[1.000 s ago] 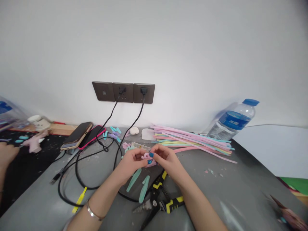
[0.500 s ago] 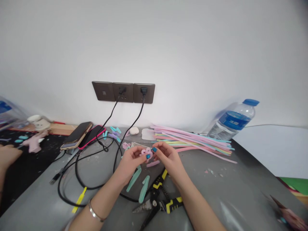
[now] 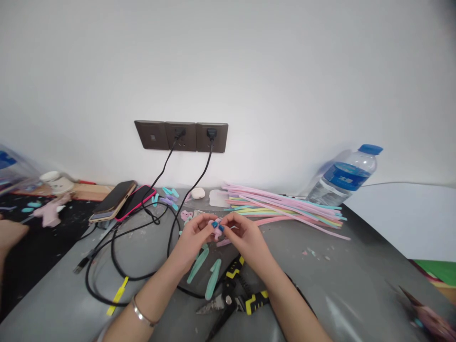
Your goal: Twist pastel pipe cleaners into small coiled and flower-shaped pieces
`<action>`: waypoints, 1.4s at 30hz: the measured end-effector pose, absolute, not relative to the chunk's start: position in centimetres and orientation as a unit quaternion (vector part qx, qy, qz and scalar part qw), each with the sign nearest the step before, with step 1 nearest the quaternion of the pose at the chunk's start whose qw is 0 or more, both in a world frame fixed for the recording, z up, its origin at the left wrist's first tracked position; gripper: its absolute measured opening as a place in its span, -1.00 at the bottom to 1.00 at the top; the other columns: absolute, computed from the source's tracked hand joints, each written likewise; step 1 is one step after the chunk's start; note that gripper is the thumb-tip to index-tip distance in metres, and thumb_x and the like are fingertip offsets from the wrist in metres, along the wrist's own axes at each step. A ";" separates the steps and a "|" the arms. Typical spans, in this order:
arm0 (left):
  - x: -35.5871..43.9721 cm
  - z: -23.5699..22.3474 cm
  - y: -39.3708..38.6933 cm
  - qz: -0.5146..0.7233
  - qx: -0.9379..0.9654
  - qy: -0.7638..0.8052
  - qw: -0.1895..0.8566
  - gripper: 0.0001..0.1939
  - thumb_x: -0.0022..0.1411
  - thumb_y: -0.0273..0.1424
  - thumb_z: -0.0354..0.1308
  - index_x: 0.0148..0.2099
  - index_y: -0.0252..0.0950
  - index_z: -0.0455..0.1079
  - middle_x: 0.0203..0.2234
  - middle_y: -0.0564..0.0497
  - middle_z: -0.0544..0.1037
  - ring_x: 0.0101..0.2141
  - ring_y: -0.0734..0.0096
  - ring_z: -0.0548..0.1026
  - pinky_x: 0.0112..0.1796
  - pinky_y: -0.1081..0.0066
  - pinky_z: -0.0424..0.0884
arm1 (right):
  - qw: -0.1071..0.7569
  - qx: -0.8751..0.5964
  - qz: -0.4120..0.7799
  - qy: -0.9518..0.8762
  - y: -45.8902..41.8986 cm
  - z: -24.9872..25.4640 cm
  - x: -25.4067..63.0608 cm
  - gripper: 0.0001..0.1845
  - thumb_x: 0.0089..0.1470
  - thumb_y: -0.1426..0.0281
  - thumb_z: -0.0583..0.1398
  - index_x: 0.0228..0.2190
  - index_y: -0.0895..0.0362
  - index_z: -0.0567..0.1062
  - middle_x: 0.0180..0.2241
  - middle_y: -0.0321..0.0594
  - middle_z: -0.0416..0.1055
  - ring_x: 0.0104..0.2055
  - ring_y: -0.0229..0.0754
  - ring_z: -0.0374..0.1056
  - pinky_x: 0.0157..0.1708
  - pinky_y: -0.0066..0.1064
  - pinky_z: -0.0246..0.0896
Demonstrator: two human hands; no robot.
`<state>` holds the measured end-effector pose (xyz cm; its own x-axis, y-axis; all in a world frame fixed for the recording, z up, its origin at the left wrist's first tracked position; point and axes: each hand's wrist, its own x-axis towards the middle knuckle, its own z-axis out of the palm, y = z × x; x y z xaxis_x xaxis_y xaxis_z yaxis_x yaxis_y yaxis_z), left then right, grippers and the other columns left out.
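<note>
Between my fingertips sits a small pink curled pipe cleaner piece, partly hidden by the fingers. My left hand pinches it from the left, thumb on top. From the other side my right hand closes on the same piece, both thumbs nearly meeting. Below the hands lie two folded green pipe cleaner pieces. Wire strippers with black and yellow handles rest between my forearms. A short pink strip lies just under my fingers, and another pink curled shape lies behind my left hand.
A bundle of pastel pipe cleaners lies behind on the right, near a tilted water bottle. Black cables loop across the left, beside two phones. Another person's hand is at far left; a blurred pointed tool lies lower right.
My right thumb has moved left and down onto the pink piece, and my left thumb has shifted up. The hands are closer together, and the piece is more covered.
</note>
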<state>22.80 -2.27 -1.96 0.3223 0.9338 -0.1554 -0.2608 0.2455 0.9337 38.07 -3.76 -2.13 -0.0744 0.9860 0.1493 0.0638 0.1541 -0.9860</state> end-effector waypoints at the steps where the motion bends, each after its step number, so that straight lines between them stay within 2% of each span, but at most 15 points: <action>1: 22.8 -1.9 -2.3 0.437 0.434 0.389 0.685 -0.75 0.05 -0.28 0.29 -0.25 -0.33 0.48 -0.43 0.04 0.48 -0.45 0.52 0.40 -0.34 0.48 0.42 | 0.498 -0.460 0.456 -0.577 -3.9 -2.1 38.0 -0.93 0.04 0.39 0.15 -0.40 0.13 0.42 -0.42 -0.24 0.37 -0.38 -0.19 0.34 -0.44 -0.42 0.31; 7: 22.9 -2.3 -2.3 0.479 0.454 0.428 0.617 -0.88 0.04 -0.37 0.26 -0.36 -0.31 0.48 -0.48 0.06 0.49 -0.47 0.51 0.42 -0.39 0.52 0.40 | 0.496 -0.463 0.431 -0.595 -4.3 -2.0 37.2 -0.96 0.10 0.42 0.09 -0.37 0.11 0.35 -0.45 -0.30 0.32 -0.45 -0.25 0.30 -0.47 -0.46 0.26; 16: 22.9 -2.5 -2.5 0.523 0.515 0.449 0.510 -0.93 0.06 -0.45 0.21 -0.33 -0.31 0.46 -0.46 0.06 0.49 -0.40 0.48 0.43 -0.37 0.55 0.38 | 0.534 -0.457 0.433 -0.564 -4.7 -2.0 36.3 -0.94 0.15 0.37 0.07 -0.37 0.09 0.29 -0.48 -0.33 0.26 -0.52 -0.28 0.25 -0.53 -0.48 0.23; 22: 22.7 -1.3 -2.3 0.462 0.519 0.387 0.606 -0.73 0.02 -0.34 0.29 -0.19 -0.30 0.44 -0.37 -0.01 0.51 -0.34 0.35 0.47 -0.36 0.41 0.48 | 0.538 -0.453 0.447 -0.553 -3.9 -1.9 37.6 -0.89 0.04 0.34 0.17 -0.41 0.13 0.41 -0.46 -0.28 0.35 -0.48 -0.26 0.28 -0.48 -0.46 0.24; 26: 22.5 -1.4 -2.2 0.453 0.536 0.390 0.597 -0.83 0.03 -0.34 0.29 -0.35 -0.32 0.42 -0.51 0.07 0.44 -0.47 0.48 0.41 -0.44 0.51 0.42 | 0.561 -0.453 0.427 -0.546 -3.7 -2.1 38.0 -0.91 0.02 0.35 0.20 -0.43 0.13 0.42 -0.48 -0.29 0.35 -0.46 -0.25 0.29 -0.46 -0.46 0.23; 29: 22.6 -1.8 -2.1 0.467 0.511 0.405 0.597 -0.82 0.02 -0.34 0.30 -0.40 -0.31 0.38 -0.58 0.13 0.40 -0.53 0.53 0.37 -0.48 0.55 0.37 | 0.565 -0.437 0.408 -0.569 -3.7 -1.9 37.9 -0.93 0.05 0.39 0.18 -0.44 0.12 0.42 -0.45 -0.27 0.33 -0.40 -0.23 0.31 -0.45 -0.47 0.25; 34: 22.7 -2.0 -2.0 0.476 0.463 0.424 0.616 -0.79 0.01 -0.31 0.31 -0.39 -0.32 0.39 -0.56 0.12 0.41 -0.56 0.56 0.37 -0.52 0.54 0.37 | 0.532 -0.419 0.429 -0.599 -3.7 -1.8 38.1 -0.97 0.02 0.45 0.19 -0.40 0.10 0.44 -0.37 -0.26 0.31 -0.32 -0.21 0.35 -0.40 -0.46 0.30; 38: 22.4 -1.7 -2.0 0.468 0.492 0.422 0.601 -0.83 0.01 -0.37 0.30 -0.37 -0.34 0.42 -0.58 0.10 0.44 -0.56 0.55 0.39 -0.50 0.55 0.36 | 0.505 -0.420 0.461 -0.597 -3.5 -2.3 38.5 -0.96 0.01 0.45 0.20 -0.41 0.10 0.40 -0.42 -0.29 0.33 -0.36 -0.23 0.35 -0.40 -0.46 0.30; 42: 22.0 -1.2 -1.8 0.437 0.521 0.406 0.611 -0.82 -0.03 -0.42 0.30 -0.32 -0.35 0.43 -0.51 0.05 0.50 -0.48 0.50 0.43 -0.45 0.53 0.38 | 0.475 -0.428 0.465 -0.612 -3.5 -2.3 38.9 -0.94 0.02 0.42 0.21 -0.42 0.11 0.39 -0.44 -0.30 0.35 -0.38 -0.24 0.34 -0.40 -0.45 0.28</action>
